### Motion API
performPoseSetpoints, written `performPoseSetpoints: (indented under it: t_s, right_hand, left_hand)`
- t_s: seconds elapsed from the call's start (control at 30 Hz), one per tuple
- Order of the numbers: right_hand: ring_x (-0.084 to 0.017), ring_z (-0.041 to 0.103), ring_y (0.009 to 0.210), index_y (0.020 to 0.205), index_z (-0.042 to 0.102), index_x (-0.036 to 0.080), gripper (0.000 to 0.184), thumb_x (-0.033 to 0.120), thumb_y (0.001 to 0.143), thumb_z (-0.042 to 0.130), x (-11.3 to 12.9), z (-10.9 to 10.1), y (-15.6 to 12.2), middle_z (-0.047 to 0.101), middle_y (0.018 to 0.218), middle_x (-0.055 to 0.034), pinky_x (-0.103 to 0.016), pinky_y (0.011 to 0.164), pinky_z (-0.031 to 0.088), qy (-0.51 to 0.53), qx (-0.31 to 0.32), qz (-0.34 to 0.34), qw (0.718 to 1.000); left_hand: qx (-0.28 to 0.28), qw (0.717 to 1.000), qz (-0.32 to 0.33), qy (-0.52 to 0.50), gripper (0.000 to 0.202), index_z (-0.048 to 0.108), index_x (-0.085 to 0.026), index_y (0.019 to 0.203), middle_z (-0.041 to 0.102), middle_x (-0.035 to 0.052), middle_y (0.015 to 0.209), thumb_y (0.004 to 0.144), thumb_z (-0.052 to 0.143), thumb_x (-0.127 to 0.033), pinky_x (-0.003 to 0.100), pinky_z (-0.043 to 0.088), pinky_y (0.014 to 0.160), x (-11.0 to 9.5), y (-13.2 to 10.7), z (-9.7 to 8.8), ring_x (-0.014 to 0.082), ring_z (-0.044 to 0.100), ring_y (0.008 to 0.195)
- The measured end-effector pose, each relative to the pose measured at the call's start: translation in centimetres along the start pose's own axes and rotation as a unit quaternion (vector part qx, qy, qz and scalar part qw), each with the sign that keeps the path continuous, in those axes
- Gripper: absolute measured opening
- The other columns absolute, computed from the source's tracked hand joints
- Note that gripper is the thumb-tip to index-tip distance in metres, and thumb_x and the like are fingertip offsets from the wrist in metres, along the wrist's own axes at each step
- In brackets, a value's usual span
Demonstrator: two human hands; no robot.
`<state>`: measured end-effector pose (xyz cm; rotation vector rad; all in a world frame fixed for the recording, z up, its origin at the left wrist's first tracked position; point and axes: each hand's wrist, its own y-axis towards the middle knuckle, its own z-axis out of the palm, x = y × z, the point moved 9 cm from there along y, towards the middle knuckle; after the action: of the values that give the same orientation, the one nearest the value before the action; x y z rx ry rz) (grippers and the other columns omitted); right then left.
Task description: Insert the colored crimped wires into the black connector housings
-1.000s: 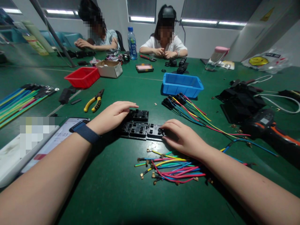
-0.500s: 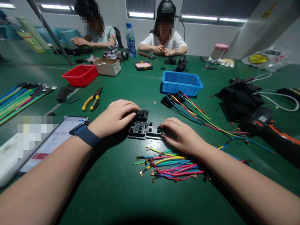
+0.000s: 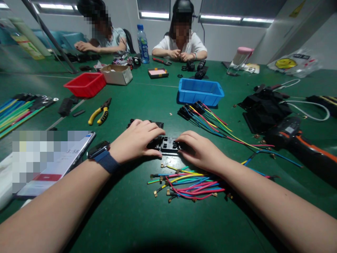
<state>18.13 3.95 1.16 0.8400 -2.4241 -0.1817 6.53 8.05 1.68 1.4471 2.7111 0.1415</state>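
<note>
Black square plastic housings with slotted openings lie together on the green table. My left hand (image 3: pixel 138 138), a watch on its wrist, curls over the front-left housing (image 3: pixel 156 143), thumb on its near edge and fingers across its far side, largely hiding it. Beside it, the front-right housing (image 3: pixel 170 144) has its right end between the thumb and fingers of my right hand (image 3: pixel 198 149). Behind these, another black housing (image 3: pixel 160 124) shows partly past my left knuckles. Short coloured wires with brass terminals (image 3: pixel 192 184) are heaped just in front of my right hand.
A blue bin (image 3: pixel 201 92) stands behind wired black housings (image 3: pixel 185 111). Yellow-black pliers (image 3: pixel 100 113), a red bin (image 3: pixel 86 85) and a phone (image 3: pixel 56 168) are at left. An orange-black power tool (image 3: pixel 292 135) lies right. Two people sit across the table.
My left hand has moved from the back housing toward me, onto the front-left one. My right hand stays at the right end of the front-right housing. The view has shifted slightly.
</note>
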Motion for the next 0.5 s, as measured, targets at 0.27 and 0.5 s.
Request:
performPoseSetpoints:
  t_s: [0.27, 0.5]
  right_hand:
    - [-0.02, 0.056, 0.095, 0.11, 0.054, 0.018, 0.028, 0.019, 0.083, 0.055, 0.1, -0.1, -0.1, 0.058, 0.107, -0.0087, -0.035, 0.082, 0.049, -0.006, 0.002, 0.0, 1.0]
    - [-0.019, 0.055, 0.097, 0.111, 0.052, 0.02, 0.03, 0.013, 0.082, 0.051, 0.3, -0.6, 0.1, 0.058, 0.106, -0.0078, -0.035, 0.084, 0.047, 0.015, 0.014, -0.018, 1.0]
  left_hand:
    - [0.005, 1.0, 0.006, 0.019, 0.051, 0.055, -0.022, 0.114, 0.058, 0.0078, 0.111, 0.08, 0.05, -0.061, 0.039, 0.033, 0.085, -0.8, 0.1, -0.3, 0.0258, 0.051, 0.102]
    - [-0.004, 1.0, -0.011, 0.015, 0.039, 0.058, -0.023, 0.11, 0.059, 0.0078, 0.11, 0.088, 0.042, -0.05, 0.038, 0.033, 0.083, -1.1, 0.4, -0.3, 0.0249, 0.05, 0.102]
